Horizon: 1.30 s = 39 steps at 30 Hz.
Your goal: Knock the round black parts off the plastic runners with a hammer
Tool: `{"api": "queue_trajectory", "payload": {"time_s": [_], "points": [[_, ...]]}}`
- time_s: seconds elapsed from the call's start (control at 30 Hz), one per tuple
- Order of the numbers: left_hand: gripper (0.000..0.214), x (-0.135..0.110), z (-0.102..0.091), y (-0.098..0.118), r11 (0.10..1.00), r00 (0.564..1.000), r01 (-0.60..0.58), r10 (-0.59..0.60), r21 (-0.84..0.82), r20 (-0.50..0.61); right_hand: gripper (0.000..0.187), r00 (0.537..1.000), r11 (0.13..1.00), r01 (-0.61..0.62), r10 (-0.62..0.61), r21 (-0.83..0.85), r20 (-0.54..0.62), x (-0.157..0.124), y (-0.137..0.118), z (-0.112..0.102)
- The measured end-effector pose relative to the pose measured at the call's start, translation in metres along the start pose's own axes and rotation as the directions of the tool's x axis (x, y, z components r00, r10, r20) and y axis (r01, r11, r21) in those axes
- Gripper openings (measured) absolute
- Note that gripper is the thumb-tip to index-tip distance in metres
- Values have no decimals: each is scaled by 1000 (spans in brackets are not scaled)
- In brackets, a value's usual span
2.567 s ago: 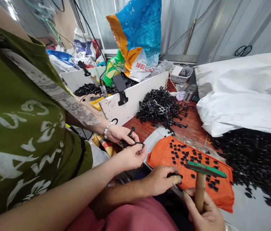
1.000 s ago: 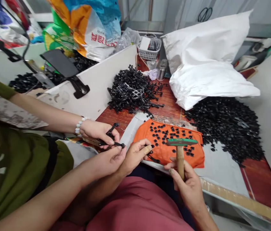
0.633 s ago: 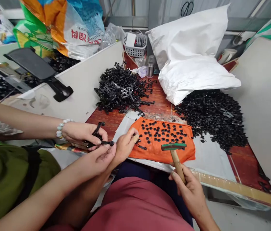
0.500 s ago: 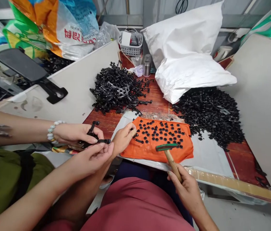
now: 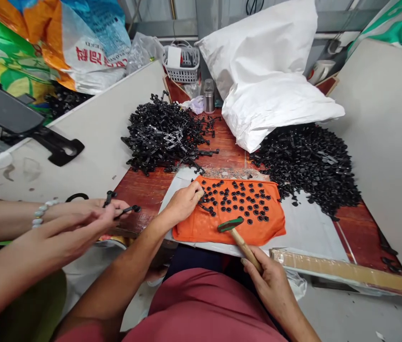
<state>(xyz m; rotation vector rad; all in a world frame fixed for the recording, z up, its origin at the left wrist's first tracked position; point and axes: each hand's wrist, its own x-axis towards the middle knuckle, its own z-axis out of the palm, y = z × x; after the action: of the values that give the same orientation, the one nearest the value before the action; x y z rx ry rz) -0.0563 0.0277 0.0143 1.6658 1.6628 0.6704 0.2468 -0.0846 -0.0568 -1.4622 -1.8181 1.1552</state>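
Observation:
My right hand [image 5: 270, 280] is wrapped round the wooden handle of a hammer [image 5: 247, 247]. Its green-edged head hovers over or rests on the front of an orange cloth [image 5: 194, 230]; I cannot tell which. At the cloth's left side, my left hand [image 5: 185, 202] is closed in a pinch on a small black plastic strip [image 5: 207, 209]. Spread over the cloth in loose rows are many small black round caps with pegs [image 5: 242, 199]. The tips of my left fingers partly hide the strip's end.
A co-worker's hands [image 5: 90, 218], with a beaded bracelet, hold black pieces at left. Heaps of black parts lie behind left [image 5: 165, 137] and right [image 5: 315, 166]. A white sack [image 5: 272, 80] leans over the right heap. Partition boards flank the table. A steel flask [image 5: 209, 97] stands behind.
The hammer head has shifted left and slightly down. The co-worker's hands have drawn away to the left from my left arm. The whole view has turned a little. My left hand keeps its pinch.

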Motion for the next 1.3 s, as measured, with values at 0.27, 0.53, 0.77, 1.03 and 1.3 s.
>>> {"api": "queue_trajectory", "payload": {"time_s": [0.27,0.53,0.77,1.03,1.3], "points": [[15,22,26,-8,991,1000,-27,25,135,17,30,1000,999,-24,23,39,21,0,0,-1],[16,23,30,-10,992,999,-42,40,120,20,31,1000,1000,-21,20,21,18,0,3,0],[18,23,30,-13,989,999,-51,48,139,26,34,1000,1000,-14,14,22,10,1,1,-1],[18,24,30,-16,991,998,-52,48,120,30,34,1000,1000,-12,12,2,3,1,2,-1],[14,22,30,-12,986,998,-47,41,160,39,35,999,999,-32,32,3,31,-2,2,-1]]}}
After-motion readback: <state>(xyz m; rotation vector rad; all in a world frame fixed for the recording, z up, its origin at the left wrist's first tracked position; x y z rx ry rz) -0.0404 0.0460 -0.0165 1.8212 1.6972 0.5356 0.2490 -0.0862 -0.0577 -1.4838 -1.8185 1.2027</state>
